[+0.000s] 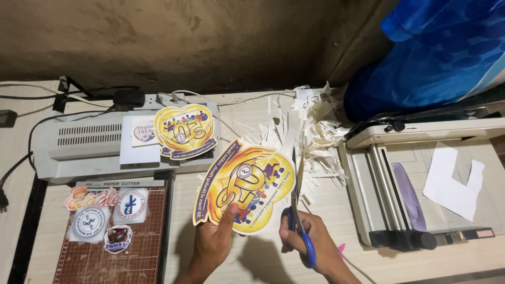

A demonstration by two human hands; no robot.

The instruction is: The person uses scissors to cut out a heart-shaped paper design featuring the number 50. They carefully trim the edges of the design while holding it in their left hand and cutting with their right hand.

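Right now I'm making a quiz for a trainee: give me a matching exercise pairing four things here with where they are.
Things:
1. scissors
2. large yellow cutout
3. smaller yellow cutout
4. paper scraps

Places:
A. on the grey laminator
B. in the right hand
C. piled on the table behind the hands
D. in the left hand

Pairs: 1-B, 2-D, 3-A, 4-C

stained brown wall (173, 37), pale tabletop (452, 260)

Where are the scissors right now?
In the head view, the scissors are in the right hand, low centre, blades up along the yellow cutout's right edge.
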